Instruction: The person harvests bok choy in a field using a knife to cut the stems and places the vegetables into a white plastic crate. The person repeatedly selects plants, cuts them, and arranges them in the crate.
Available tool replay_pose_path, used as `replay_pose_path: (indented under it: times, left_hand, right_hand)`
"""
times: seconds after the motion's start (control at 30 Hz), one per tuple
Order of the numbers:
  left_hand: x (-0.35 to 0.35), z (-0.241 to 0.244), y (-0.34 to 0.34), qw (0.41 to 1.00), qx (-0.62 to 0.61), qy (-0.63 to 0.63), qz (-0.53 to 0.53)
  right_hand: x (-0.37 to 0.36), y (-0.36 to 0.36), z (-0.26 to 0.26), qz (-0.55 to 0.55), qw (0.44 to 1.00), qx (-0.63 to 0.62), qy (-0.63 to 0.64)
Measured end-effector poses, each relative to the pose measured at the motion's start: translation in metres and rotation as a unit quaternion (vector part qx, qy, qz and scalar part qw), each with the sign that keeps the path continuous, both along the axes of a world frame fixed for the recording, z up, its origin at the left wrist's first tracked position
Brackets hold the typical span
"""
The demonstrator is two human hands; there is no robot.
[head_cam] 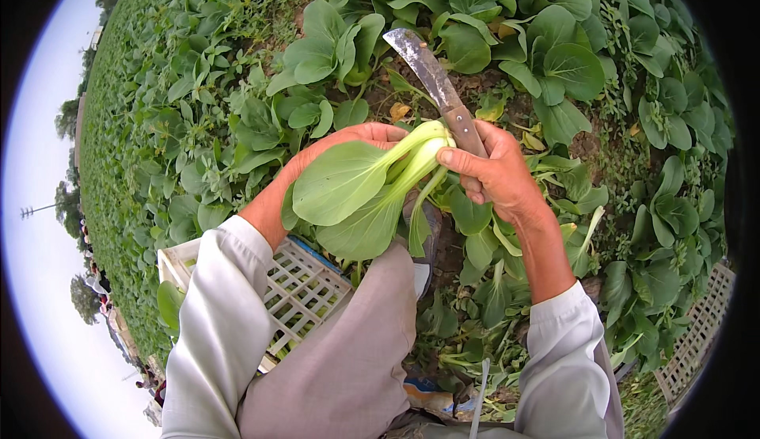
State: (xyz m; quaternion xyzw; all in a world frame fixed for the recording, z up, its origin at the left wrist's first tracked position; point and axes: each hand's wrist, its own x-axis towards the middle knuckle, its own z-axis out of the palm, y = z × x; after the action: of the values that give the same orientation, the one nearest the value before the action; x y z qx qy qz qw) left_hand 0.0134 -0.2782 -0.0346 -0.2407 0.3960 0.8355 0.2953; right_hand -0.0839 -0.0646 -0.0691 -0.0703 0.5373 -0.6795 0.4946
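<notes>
A head of bok choy point(380, 186) is held in front of me, its pale base to the right and its broad leaves drooping to the lower left. My left hand point(368, 134) grips it from behind, so part of the fingers is hidden by the stalks. In my right hand point(493, 163) is a curved harvesting knife point(424, 71) with a riveted wooden handle and a stained blade pointing up and away. The right thumb presses on the base of the bok choy beside the handle.
A white plastic crate point(303, 287) with greens inside stands left of my knee. Another slatted crate point(697, 332) is at the far right. Growing bok choy plants point(561, 62) fill the ground ahead. Cut leaves point(496, 299) litter the soil by my shoe point(426, 249).
</notes>
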Motion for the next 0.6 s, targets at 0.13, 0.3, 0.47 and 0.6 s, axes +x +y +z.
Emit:
replay_pose_path:
  times: [0.13, 0.3, 0.47, 0.6]
  left_hand:
    - [-0.007, -0.016, -0.014, 0.984, -0.126, 0.072, -0.1]
    - [-0.017, -0.005, -0.004, 0.646, -0.676, 0.235, -0.264]
    - [-0.005, -0.012, -0.006, 0.892, -0.424, 0.112, -0.111]
    - [-0.008, -0.012, 0.008, 0.906, -0.385, 0.138, -0.109]
  right_hand:
    - [-0.002, 0.006, -0.01, 0.029, 1.0, 0.006, 0.0]
    - [0.008, 0.01, -0.03, -0.049, 0.903, 0.219, 0.368]
    - [0.014, 0.022, -0.029, -0.11, 0.879, 0.182, 0.426]
    - [0.026, 0.009, -0.02, -0.158, 0.953, 0.07, 0.25]
